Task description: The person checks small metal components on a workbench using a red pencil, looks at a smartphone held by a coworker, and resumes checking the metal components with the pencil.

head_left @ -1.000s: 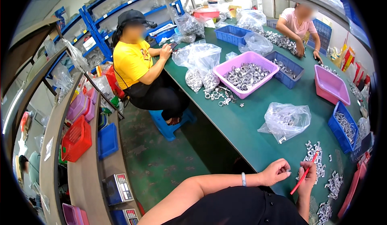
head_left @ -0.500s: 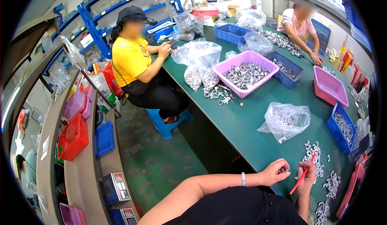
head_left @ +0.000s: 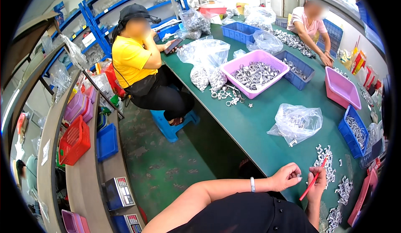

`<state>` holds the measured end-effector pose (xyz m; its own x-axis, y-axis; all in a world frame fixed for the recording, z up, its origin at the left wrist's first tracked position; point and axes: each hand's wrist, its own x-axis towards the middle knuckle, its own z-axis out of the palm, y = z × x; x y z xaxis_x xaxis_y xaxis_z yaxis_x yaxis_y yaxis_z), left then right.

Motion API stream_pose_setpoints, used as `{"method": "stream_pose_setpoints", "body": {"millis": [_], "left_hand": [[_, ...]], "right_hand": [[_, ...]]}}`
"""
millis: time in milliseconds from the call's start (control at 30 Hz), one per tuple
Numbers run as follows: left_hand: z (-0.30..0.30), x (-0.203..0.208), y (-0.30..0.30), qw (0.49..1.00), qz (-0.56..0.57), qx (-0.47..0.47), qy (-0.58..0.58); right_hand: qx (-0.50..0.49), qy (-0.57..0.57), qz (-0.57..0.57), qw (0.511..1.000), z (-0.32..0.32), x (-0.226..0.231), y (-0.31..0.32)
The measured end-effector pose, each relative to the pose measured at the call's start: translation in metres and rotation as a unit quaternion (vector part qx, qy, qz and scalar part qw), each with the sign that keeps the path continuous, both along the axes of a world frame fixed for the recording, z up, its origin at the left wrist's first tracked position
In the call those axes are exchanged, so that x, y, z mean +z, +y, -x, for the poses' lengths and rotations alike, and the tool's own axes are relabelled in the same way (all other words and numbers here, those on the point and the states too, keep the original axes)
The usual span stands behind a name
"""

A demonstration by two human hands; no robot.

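Note:
My left hand [head_left: 286,177] is closed in a pinch above the table's near edge, with a small silvery metal part [head_left: 298,176] at its fingertips. Close beside it, my right hand [head_left: 316,183] grips a thin red stick [head_left: 312,184], perhaps a pen, slanting up and to the right. Small metal pieces [head_left: 329,166] lie in a heap just beyond my right hand. Further heaps of metal parts [head_left: 344,190] spread to its right. A clear plastic bag [head_left: 295,123] with some parts inside lies farther up the green table [head_left: 250,126].
A pink basin [head_left: 238,84] full of metal rings and blue bins [head_left: 350,140] stand on the table. One co-worker in yellow [head_left: 133,61] sits at the left edge; another in pink [head_left: 307,26] works at the far right. Shelves with baskets [head_left: 75,141] line the left.
The co-worker in yellow has lifted one hand to the head and holds a phone lower in the other. My hands have hardly moved.

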<state>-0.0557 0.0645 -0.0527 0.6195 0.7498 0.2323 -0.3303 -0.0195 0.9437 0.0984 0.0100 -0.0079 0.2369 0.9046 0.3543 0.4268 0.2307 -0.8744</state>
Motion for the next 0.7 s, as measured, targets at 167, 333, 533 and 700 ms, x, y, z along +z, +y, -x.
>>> {"method": "stream_pose_setpoints", "body": {"millis": [167, 333, 533, 700], "left_hand": [[-0.0008, -0.0014, 0.0005, 1.0, -0.003, 0.0, 0.003], [-0.0014, -0.0024, 0.0011, 1.0, -0.01, 0.001, 0.003], [-0.0023, -0.0032, 0.0006, 1.0, -0.011, 0.005, -0.003], [-0.0016, -0.0013, 0.0003, 1.0, -0.02, 0.012, 0.016]], "right_hand": [[0.001, -0.006, 0.004, 1.0, -0.0031, -0.0028, -0.0005], [0.008, 0.006, 0.001, 1.0, -0.0011, 0.0, -0.0004], [0.012, 0.014, 0.005, 1.0, -0.0013, 0.0015, -0.0017], [0.01, 0.008, 0.015, 1.0, -0.0041, 0.0019, -0.0035]]}}
